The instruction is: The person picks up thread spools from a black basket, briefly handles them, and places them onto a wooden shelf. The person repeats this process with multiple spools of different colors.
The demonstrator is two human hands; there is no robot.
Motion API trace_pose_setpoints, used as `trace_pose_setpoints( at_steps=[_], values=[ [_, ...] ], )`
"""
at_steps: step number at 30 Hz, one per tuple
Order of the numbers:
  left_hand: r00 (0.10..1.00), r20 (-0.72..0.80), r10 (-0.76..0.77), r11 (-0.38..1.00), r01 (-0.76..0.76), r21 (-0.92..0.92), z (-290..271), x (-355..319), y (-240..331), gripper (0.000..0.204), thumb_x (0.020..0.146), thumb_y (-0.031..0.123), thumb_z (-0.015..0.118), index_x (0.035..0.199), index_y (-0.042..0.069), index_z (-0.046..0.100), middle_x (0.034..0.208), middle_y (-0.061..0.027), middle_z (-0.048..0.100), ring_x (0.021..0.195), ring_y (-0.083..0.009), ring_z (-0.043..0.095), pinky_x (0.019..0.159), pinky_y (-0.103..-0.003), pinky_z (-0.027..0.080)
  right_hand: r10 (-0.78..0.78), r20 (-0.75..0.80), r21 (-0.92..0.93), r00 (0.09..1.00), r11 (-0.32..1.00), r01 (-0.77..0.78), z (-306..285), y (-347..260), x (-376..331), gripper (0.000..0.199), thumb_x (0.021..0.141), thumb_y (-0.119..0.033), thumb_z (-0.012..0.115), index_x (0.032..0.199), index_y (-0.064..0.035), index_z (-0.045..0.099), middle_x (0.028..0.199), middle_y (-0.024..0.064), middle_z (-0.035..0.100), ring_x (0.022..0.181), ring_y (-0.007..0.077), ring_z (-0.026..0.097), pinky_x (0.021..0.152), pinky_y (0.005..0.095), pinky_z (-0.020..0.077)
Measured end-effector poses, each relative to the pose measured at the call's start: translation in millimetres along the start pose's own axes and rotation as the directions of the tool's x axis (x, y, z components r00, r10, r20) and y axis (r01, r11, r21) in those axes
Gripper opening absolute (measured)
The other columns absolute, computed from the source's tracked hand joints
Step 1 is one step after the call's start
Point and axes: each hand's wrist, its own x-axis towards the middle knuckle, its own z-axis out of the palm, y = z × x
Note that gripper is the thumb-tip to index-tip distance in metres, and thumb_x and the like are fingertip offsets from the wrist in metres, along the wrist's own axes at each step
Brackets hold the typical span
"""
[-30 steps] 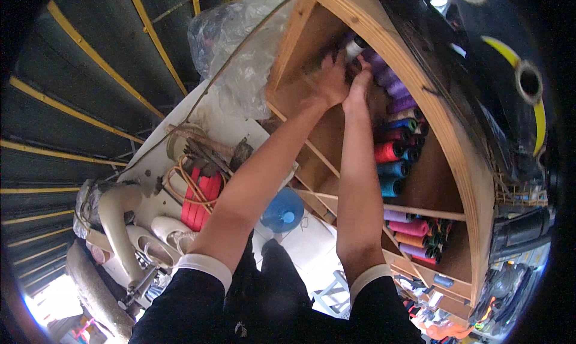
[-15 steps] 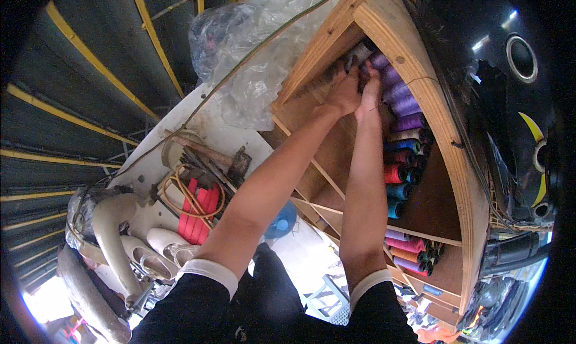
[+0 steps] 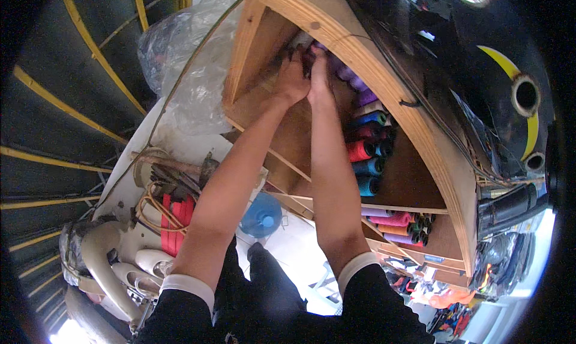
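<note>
Left hand [image 3: 291, 79] and right hand [image 3: 320, 74] meet at twelve o'clock inside the shelf [image 3: 403, 104]; their grip I cannot tell. Spools [image 3: 358, 84] lie at one o'clock; a careless right wrist could topple them.

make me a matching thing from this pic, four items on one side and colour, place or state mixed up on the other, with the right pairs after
Column one:
1. left hand and right hand
2. big water bottle
3. plastic sheeting
4. pair of shoes

Column two:
a. blue
b. pale, cream-like
c. inside the wooden shelf
d. crumpled and see-through

Right pairs: 1-c, 2-a, 3-d, 4-b
</note>
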Motion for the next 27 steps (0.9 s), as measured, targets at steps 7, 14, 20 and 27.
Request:
trace_pose_setpoints(
  at_steps=[7,14,20,27],
  values=[
    [0.984,-0.121,-0.132,0.943,0.087,-0.321,-20,-59,89,0.035,0.084,0.017,0.063,0.113,-0.002,0.060,0.116,-0.0200,0.062,0.109,-0.0329,0.059,0.094,-0.040,0.045,0.175,0.039,-0.022,0.984,0.985,-0.174,-46,-24,-7,0.027,0.095,-0.026,0.044,0.104,-0.0055,0.059,0.101,0.0056,0.060,0.094,0.0185,0.054,0.082,0.0342,0.0450],
    [0.881,0.102,-0.461,0.576,0.385,-0.721,-55,-211,155,0.027,0.094,0.021,0.049,0.102,-0.001,0.062,0.101,-0.0090,0.064,0.096,-0.0168,0.056,0.087,-0.030,0.043,-0.412,0.317,-0.518,0.854,0.680,0.520,-66,-67,-248,0.035,0.096,-0.028,0.048,0.117,-0.0009,0.057,0.115,0.0176,0.057,0.111,0.0315,0.051,0.100,0.0412,0.0354],
    [0.624,0.351,-0.698,0.375,0.737,-0.563,-16,-341,146,0.032,0.094,0.026,0.051,0.099,-0.002,0.065,0.091,-0.0074,0.066,0.082,-0.0171,0.061,0.077,-0.031,0.049,-0.144,0.262,-0.719,0.954,0.631,0.292,-164,-43,-365,0.035,0.095,-0.025,0.047,0.116,0.0007,0.053,0.102,0.0217,0.055,0.093,0.0380,0.057,0.082,0.0435,0.0454],
    [0.472,0.792,-0.386,0.771,0.637,-0.004,64,-457,80,0.039,0.095,0.035,0.048,0.084,0.003,0.066,0.072,-0.0055,0.064,0.066,-0.0183,0.062,0.058,-0.033,0.052,0.181,-0.084,-0.674,0.980,0.714,-0.190,-287,8,-465,0.029,0.099,-0.026,0.044,0.097,0.0015,0.054,0.081,0.0218,0.059,0.076,0.0331,0.061,0.071,0.0400,0.0471]
  ],
)
